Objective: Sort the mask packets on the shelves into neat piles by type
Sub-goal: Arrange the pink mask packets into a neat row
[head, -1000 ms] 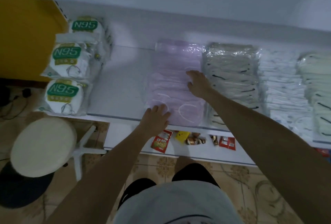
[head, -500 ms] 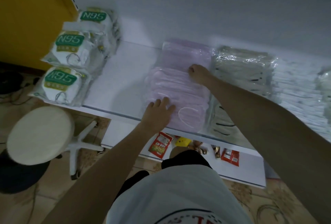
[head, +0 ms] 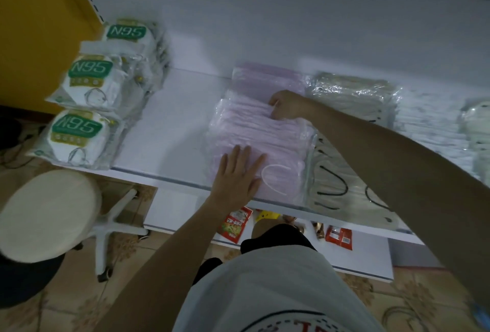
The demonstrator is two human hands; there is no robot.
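Left hand [head: 238, 172] lies flat, fingers straight, pressing the front of the pink mask packets [head: 254, 132] at the shelf [head: 169, 124] edge; right hand [head: 287, 104] grips their rear. Slick wrappers could fan out, slipping forward or right onto the cream packets [head: 350, 98].

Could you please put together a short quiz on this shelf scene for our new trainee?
1. True or false: the left hand lies flat on the near end of the pink mask pile.
2. What colour are the ear loops in the clear packets just right of that pile?
3. Which packets lie at the left end of the shelf? A. the pink mask pile. B. the N95 packets. C. the clear packets.
Key: 1 true; 2 black; 3 B.
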